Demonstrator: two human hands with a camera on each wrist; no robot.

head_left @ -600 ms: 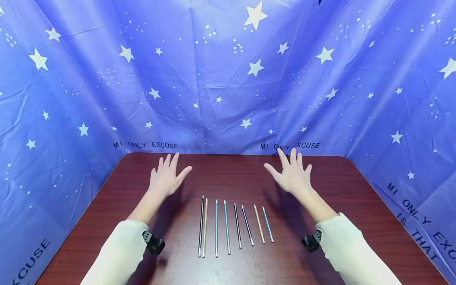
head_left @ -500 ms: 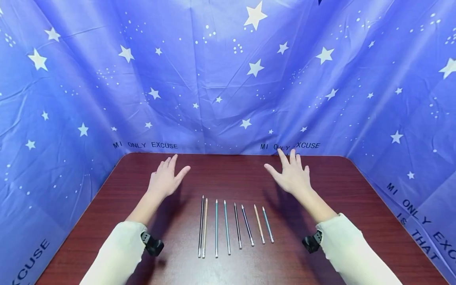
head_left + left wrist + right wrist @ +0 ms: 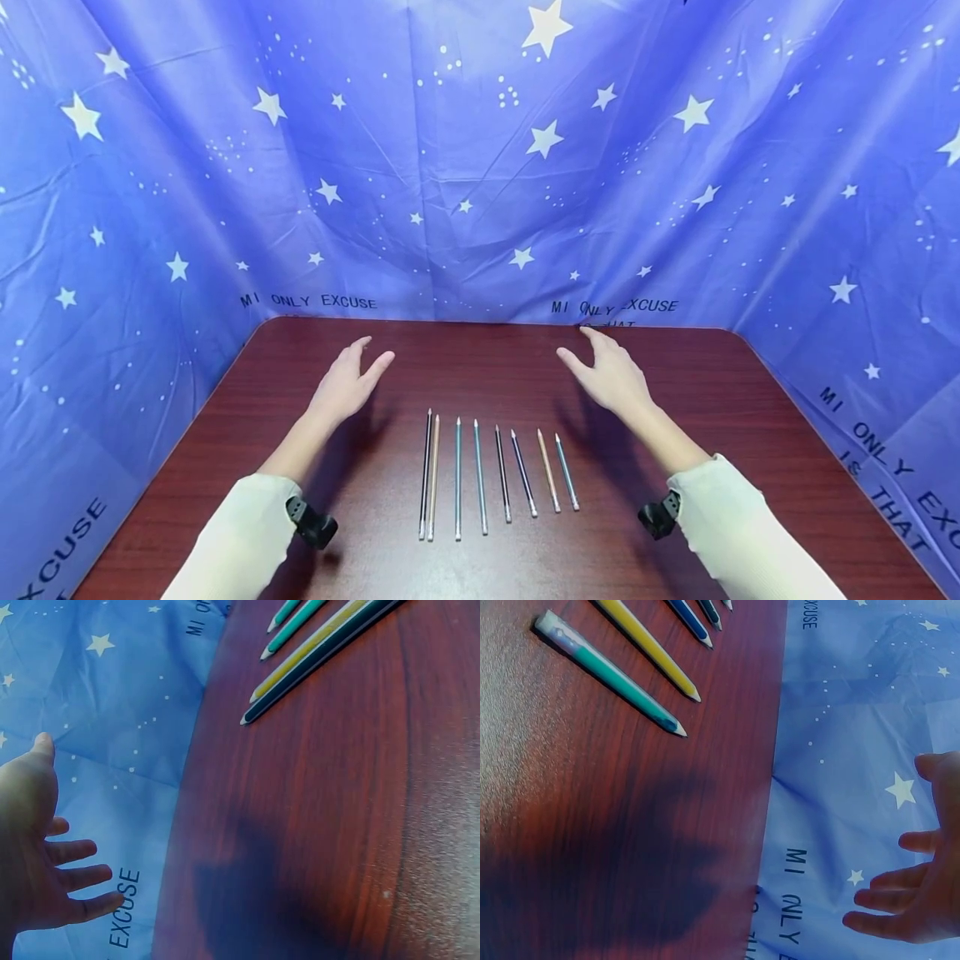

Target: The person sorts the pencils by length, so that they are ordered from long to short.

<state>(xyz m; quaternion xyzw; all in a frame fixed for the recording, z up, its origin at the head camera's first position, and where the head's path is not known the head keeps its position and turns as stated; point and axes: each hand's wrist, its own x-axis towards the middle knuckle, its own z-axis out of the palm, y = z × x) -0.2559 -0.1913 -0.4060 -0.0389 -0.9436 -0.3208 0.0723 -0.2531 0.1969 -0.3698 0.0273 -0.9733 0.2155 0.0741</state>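
Observation:
Several pencils lie in a row on the table, points facing away, longer at the left and shorter at the right. A black pencil (image 3: pixel 425 475) and a yellow pencil (image 3: pixel 433 479) lie close together at the left end. Rightmost is a short green pencil (image 3: pixel 567 472), with its eraser end showing in the right wrist view. My left hand (image 3: pixel 345 387) hovers beyond the row on the left, thumb apart from the fingers. On the right, beyond the short pencils, hovers my right hand (image 3: pixel 611 379). Both hands hold nothing and touch no pencil; some fingers are hidden in the head view.
The dark red wooden table (image 3: pixel 225 433) has rounded far corners. A blue star-printed curtain (image 3: pixel 465 167) with black lettering surrounds it at the back and sides. Black wrist devices (image 3: pixel 311 522) sit at both sleeve cuffs.
The spread fingers of both hands have come down and closer together. My left hand has drawn slightly back toward the body. The pencils lie as before; the head view has shifted a little.

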